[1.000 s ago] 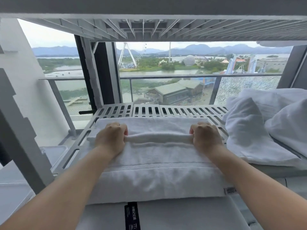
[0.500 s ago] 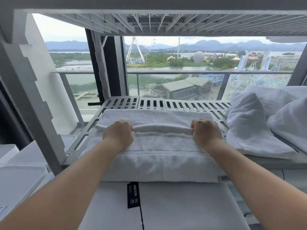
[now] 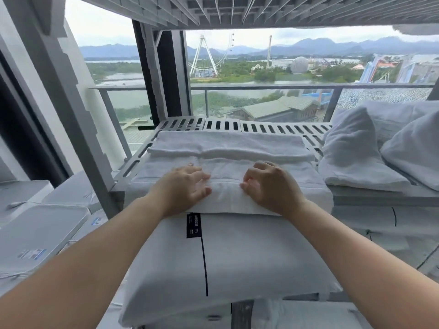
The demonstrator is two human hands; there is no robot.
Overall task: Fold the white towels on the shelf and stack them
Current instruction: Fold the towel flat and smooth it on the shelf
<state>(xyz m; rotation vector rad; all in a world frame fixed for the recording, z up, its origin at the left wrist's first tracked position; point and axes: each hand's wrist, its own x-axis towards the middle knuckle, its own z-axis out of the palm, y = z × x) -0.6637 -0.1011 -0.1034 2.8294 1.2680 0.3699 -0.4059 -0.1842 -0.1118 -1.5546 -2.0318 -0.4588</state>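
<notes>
On slatted shelf (image 3: 225,125) by window (image 3: 249,67) — folded towel (image 3: 225,148); left hand (image 3: 183,186) spread flat, right hand (image 3: 268,186) curled — grip unclear.

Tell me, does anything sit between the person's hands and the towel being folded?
Nothing visible does. The left hand lies spread on the white towel, and the right hand, fingers curled, touches it too; whether it pinches the cloth is unclear.

bare forearms and wrists, bare left (image 3: 184,186) and right (image 3: 269,186) hands.
</notes>
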